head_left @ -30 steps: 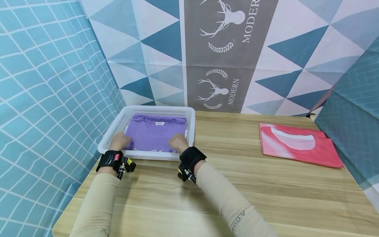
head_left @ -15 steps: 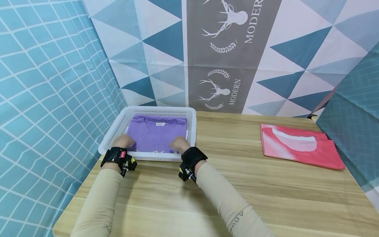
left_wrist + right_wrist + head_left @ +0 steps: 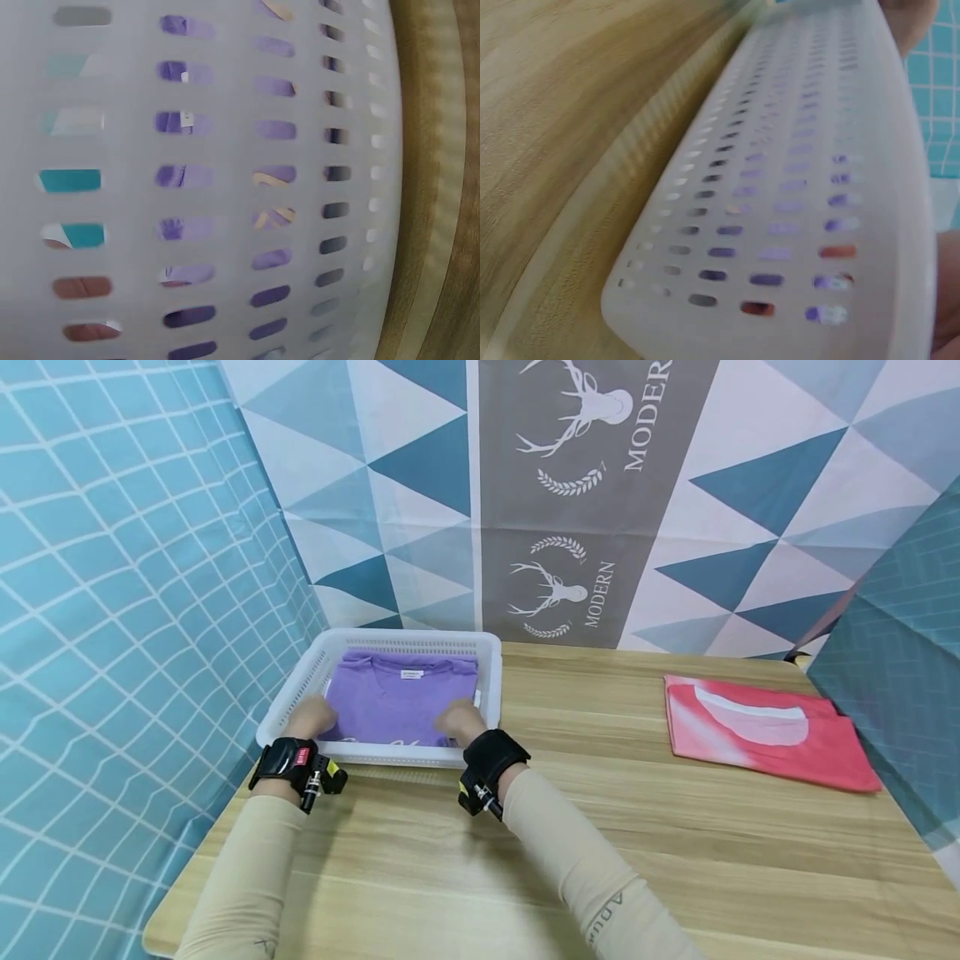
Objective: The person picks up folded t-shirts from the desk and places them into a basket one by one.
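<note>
A folded purple T-shirt (image 3: 401,702) lies flat in a white slotted plastic basket (image 3: 405,756), collar toward the far side. My left hand (image 3: 311,718) reaches over the near rim to the shirt's left side. Opposite it, my right hand (image 3: 461,721) is at the shirt's right side. Both hands look bent downward, with most fingers hidden, so whether they pinch the cloth cannot be made out. Basket wall (image 3: 232,202) fills most of the left wrist view. Part of the right hand (image 3: 948,292) shows beyond the rim in the right wrist view.
A folded red and pink garment (image 3: 765,735) lies at the right of the wooden table (image 3: 600,827). A blue tiled-pattern curtain (image 3: 120,610) hangs close on the left, and a patterned cloth (image 3: 555,510) hangs behind the table.
The head view has shifted slightly, so everything sits a little further right. Both hands stay at the shirt's sides with only small movements; less of the lettering near its front edge shows.
</note>
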Available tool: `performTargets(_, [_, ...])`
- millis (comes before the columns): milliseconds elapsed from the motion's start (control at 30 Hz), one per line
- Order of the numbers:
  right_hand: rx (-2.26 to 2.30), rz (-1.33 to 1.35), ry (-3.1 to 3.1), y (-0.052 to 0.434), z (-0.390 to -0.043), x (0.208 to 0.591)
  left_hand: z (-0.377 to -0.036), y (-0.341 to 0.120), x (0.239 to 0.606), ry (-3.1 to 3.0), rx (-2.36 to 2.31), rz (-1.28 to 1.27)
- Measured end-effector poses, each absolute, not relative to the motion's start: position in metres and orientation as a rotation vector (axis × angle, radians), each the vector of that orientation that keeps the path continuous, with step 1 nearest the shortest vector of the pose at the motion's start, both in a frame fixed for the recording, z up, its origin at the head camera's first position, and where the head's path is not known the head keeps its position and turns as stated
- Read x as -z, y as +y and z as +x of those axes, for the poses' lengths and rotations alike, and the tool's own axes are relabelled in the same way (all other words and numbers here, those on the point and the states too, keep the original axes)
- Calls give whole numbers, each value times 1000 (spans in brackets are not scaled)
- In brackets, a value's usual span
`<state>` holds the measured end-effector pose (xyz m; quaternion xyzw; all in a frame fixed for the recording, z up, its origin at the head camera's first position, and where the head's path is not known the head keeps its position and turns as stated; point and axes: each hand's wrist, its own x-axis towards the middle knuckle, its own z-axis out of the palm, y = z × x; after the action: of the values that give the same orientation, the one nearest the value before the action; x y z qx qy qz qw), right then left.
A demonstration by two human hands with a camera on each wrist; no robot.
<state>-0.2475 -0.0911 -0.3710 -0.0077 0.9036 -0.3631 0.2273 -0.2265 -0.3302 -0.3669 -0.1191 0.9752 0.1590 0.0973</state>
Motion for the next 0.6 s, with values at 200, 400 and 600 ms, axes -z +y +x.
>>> performTargets(200, [930, 70, 2700, -90, -243, 366, -227, -330, 365, 3022, -691, -458])
performTargets(400, [962, 1, 2738, -80, -246, 350, -221, -335, 350, 3112, -836, -487])
performTargets(600, [867, -124, 2704, -78, -244, 347, -210, -341, 338, 2992, -827, -488])
